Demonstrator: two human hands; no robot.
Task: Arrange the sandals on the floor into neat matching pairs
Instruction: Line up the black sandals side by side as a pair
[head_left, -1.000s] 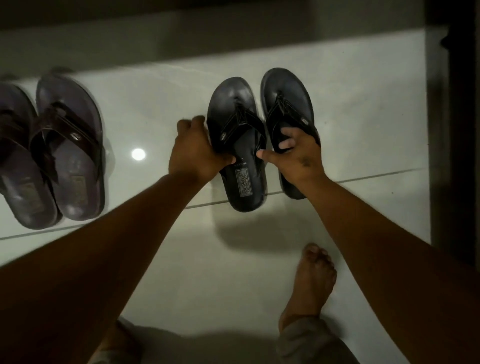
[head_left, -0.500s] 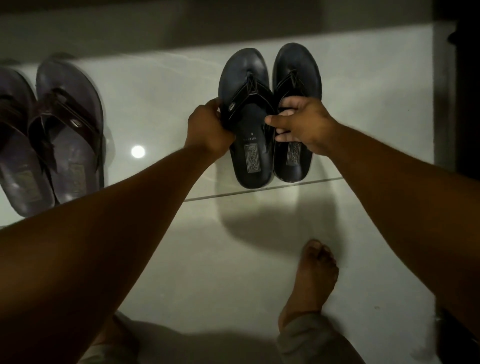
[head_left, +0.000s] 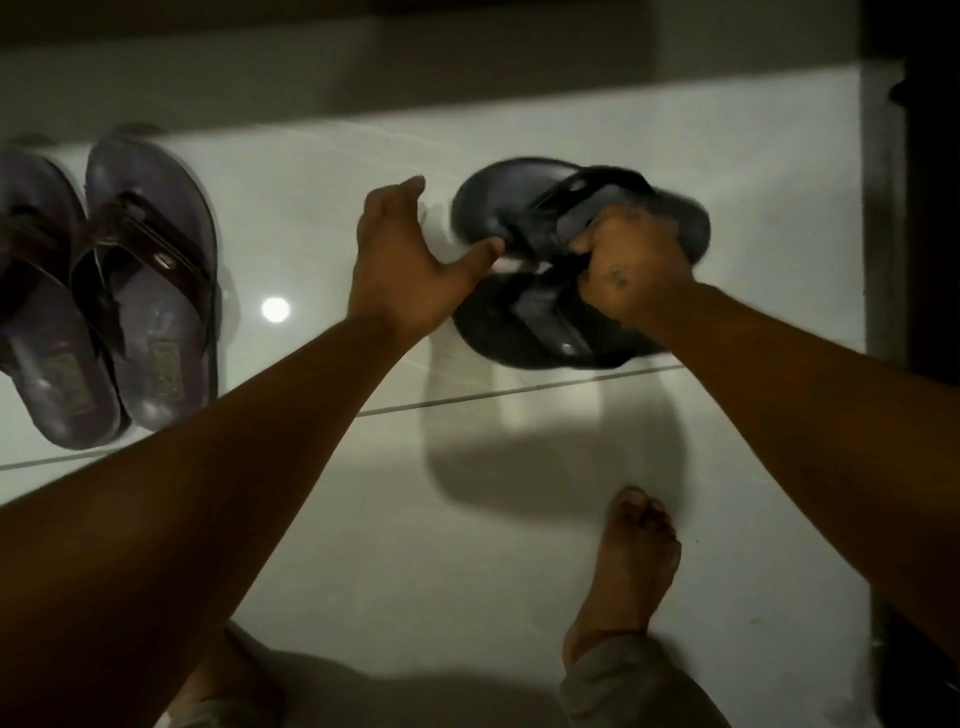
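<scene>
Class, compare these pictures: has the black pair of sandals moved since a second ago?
Yes. The black sandals, upright side by side before, have swung sideways above the floor's grout line, toes leftward. The right hand grips them; the left hand is open.

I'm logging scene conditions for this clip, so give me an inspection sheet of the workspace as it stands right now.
Surface: glossy white tiled floor with a grout line and a lamp glare spot.
Job's things: brown sandal pair side by side at left; black sandals blurred, lying crosswise, one nearer than the other.
Clutter: nothing seen.
Grippers: left hand open, thumb toward the black sandals; right hand closed on their straps.
Cables: nothing seen.
Surroundings: dark wall base behind, dark upright at right, a bare foot below.
</scene>
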